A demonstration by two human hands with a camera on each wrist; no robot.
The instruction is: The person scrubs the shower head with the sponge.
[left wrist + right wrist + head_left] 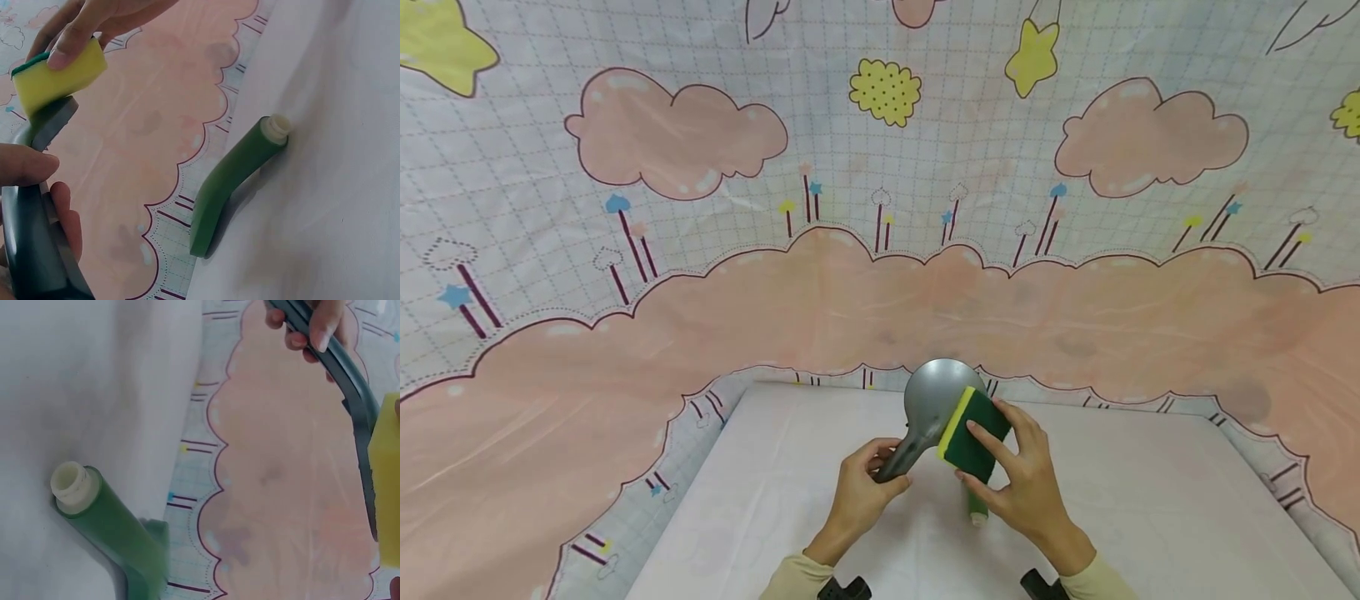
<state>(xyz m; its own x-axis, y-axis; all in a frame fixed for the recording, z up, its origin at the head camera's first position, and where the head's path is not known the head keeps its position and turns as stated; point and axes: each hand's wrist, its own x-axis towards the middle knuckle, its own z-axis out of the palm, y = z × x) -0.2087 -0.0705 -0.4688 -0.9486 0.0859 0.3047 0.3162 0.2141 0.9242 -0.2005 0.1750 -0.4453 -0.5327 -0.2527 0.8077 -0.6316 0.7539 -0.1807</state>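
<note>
A grey shower head (934, 402) is raised above the white table, its round back toward me in the head view. My left hand (861, 493) grips it by the dark handle (39, 237). My right hand (1030, 479) pinches a sponge (977, 433), yellow with a green scouring side, between thumb and fingers. The sponge's yellow side lies against the shower head in the left wrist view, near where head and handle meet. Below the right hand, a bent green tube (231, 178) with a whitish threaded end (75, 486) lies on the table, partly hidden in the head view.
The white tabletop (775, 500) spreads to both sides of the hands. Behind its far edge hangs a patterned cloth (880, 312) with pink clouds and stars. Dark straps or mounts (846, 588) sit at both wrists.
</note>
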